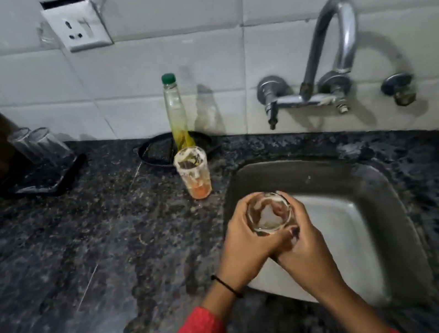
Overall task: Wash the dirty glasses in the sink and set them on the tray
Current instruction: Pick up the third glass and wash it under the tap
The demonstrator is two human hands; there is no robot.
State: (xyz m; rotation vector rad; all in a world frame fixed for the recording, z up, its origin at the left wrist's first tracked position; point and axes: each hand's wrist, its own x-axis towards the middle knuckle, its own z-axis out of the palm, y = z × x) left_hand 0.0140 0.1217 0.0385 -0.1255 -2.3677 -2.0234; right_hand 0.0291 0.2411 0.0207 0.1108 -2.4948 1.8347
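**Layout around the sink**

The sink point(374, 198) is set into the worktop point(81, 247) at its right part. Behind the sink, the tap point(336, 39) is fixed to the wall. Just left of the sink's far left corner a dirty glass point(192, 172) stands on the worktop; behind that glass stands a bottle point(175, 109) on a round dish point(157, 152). Well left of the sink, against the wall, the tray point(48, 177) carries two upturned glasses point(37, 146). Over the sink's left edge, the left hand point(246, 246) and right hand point(304, 248) together hold a held glass point(269, 211). A wall socket point(78, 25) sits above, left of the tap.
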